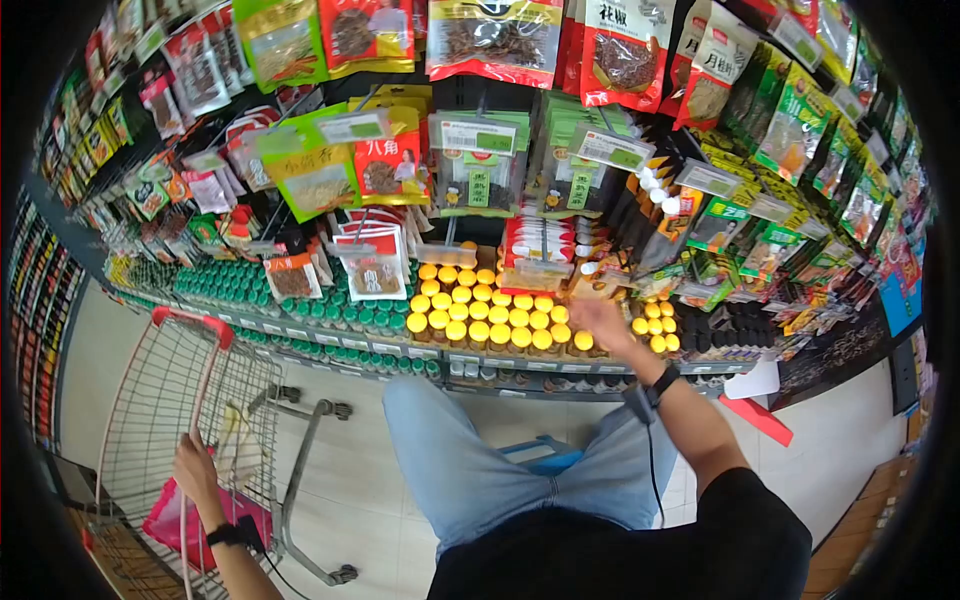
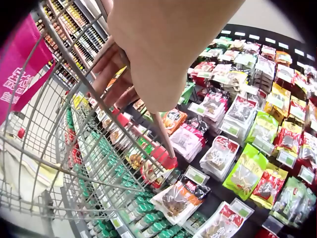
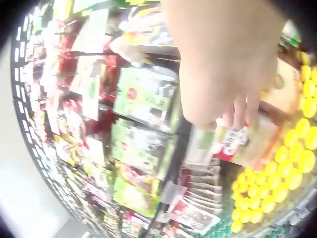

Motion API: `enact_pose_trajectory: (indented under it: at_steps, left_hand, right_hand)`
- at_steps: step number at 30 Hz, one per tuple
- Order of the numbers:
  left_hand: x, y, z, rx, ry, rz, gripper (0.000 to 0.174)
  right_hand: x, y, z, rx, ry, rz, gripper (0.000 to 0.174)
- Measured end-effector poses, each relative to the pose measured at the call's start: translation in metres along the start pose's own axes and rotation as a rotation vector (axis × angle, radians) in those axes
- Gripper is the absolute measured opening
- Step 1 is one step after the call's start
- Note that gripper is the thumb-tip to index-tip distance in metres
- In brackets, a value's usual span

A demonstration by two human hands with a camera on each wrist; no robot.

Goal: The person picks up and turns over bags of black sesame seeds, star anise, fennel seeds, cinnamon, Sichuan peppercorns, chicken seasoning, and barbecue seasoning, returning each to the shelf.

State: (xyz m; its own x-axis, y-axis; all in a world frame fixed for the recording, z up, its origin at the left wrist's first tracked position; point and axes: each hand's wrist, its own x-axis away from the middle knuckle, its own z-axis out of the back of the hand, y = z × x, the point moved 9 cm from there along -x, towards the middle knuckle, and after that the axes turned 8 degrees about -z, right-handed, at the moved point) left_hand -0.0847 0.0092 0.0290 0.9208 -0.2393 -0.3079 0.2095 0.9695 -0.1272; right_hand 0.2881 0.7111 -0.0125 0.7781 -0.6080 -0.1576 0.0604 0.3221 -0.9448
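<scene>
My left hand (image 1: pixel 195 468) holds the pale bar of a wire shopping cart (image 1: pixel 140 395); in the left wrist view its fingers (image 2: pixel 106 74) curl around the bar. My right hand (image 1: pixel 603 322) reaches to the lower shelf, just above bottles with yellow caps (image 1: pixel 480 310). In the right wrist view its fingertips overlap a red-and-white seasoning packet (image 3: pixel 250 141). A tan packet (image 3: pixel 283 82) shows on the hand's other side. I cannot tell whether the fingers grip a packet, since the palm side is hidden.
Hanging spice packets (image 1: pixel 480 170) fill the rack ahead, with price tags sticking out. Green-capped bottles (image 1: pixel 230 285) line the lower shelf at left. The cart holds a pink bag (image 1: pixel 215 525). A blue stool (image 1: pixel 545 457) is between my legs; a red object (image 1: pixel 757 420) lies at right.
</scene>
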Motion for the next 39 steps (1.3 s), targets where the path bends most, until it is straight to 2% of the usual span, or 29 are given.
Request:
enact_pose_trajectory:
  at_steps: [1,2,3,4,6,10,15,17,18,19,22,25,27,29,30,31,33,34,37,38,39]
  left_hand:
    - [0.001,0.028,-0.003,0.035,0.021,0.022,0.042]
    - [0.0,0.049,-0.007,0.065,0.046,0.038,0.041]
    - [-0.014,-0.06,0.064,-0.08,0.101,-0.017,0.041]
    - [-0.008,-0.05,0.048,-0.057,0.108,-0.029,0.041]
    - [0.01,-0.031,0.029,-0.011,0.12,-0.016,0.039]
    - [0.013,-0.034,0.025,0.008,0.132,-0.059,0.038]
    - [0.022,-0.029,0.028,-0.008,0.138,-0.053,0.034]
    - [0.028,-0.024,0.028,0.005,0.146,-0.087,0.033]
    - [0.033,-0.019,0.033,0.009,0.135,-0.086,0.032]
    - [0.037,-0.015,0.036,0.034,0.094,-0.071,0.034]
    - [0.043,-0.002,0.042,0.022,0.105,-0.113,0.037]
    - [0.045,0.019,0.051,0.035,0.141,-0.125,0.039]
    - [0.048,0.024,0.051,0.071,0.113,-0.115,0.039]
    - [0.05,0.031,0.055,0.04,0.123,-0.142,0.039]
    - [0.05,0.036,0.053,0.036,0.112,-0.157,0.039]
    - [0.051,0.043,0.056,0.033,0.099,-0.17,0.038]
    - [0.052,0.052,0.057,0.03,0.103,-0.163,0.038]
    - [0.05,0.056,0.058,0.027,0.111,-0.166,0.038]
    - [0.038,0.07,0.054,0.037,0.112,-0.178,0.038]
    - [0.034,0.071,0.052,0.019,0.103,-0.16,0.039]
    - [0.031,0.073,0.052,0.003,0.096,-0.144,0.039]
  right_hand:
    - [-0.003,-0.015,0.017,0.039,-0.002,0.008,0.015]
    - [-0.024,-0.027,0.055,0.117,0.101,-0.131,0.037]
    - [0.027,-0.03,-0.031,-0.242,0.141,-0.177,0.044]
    - [0.023,-0.061,-0.015,-0.285,0.173,-0.202,0.048]
    - [0.015,-0.088,0.011,-0.19,0.233,-0.246,0.059]
    - [0.014,-0.082,0.005,-0.18,0.241,-0.345,0.07]
    - [-0.002,-0.091,0.011,-0.143,0.328,-0.334,0.074]
    - [-0.015,-0.096,0.015,-0.029,0.37,-0.289,0.078]
    - [-0.033,-0.081,0.026,0.146,0.467,-0.173,0.084]
    - [-0.029,-0.095,0.021,0.153,0.461,-0.099,0.088]
    - [-0.03,-0.097,0.013,0.186,0.544,-0.084,0.091]
    - [-0.033,-0.095,0.011,0.132,0.54,-0.135,0.094]
    - [-0.037,-0.084,0.014,0.104,0.592,-0.142,0.088]
    - [-0.039,-0.083,0.017,0.12,0.588,-0.06,0.076]
    - [-0.042,-0.082,0.018,0.093,0.598,-0.01,0.055]
    - [-0.042,-0.081,0.018,0.089,0.591,-0.012,0.055]
    - [-0.051,-0.079,0.007,0.017,0.381,-0.039,0.042]
    - [-0.048,-0.085,0.008,0.043,0.421,0.017,0.031]
    - [-0.053,-0.075,0.006,-0.063,0.407,-0.022,0.034]
    - [-0.057,-0.071,0.005,-0.156,0.415,0.063,0.039]
    - [-0.055,-0.075,0.003,-0.147,0.412,0.058,0.039]
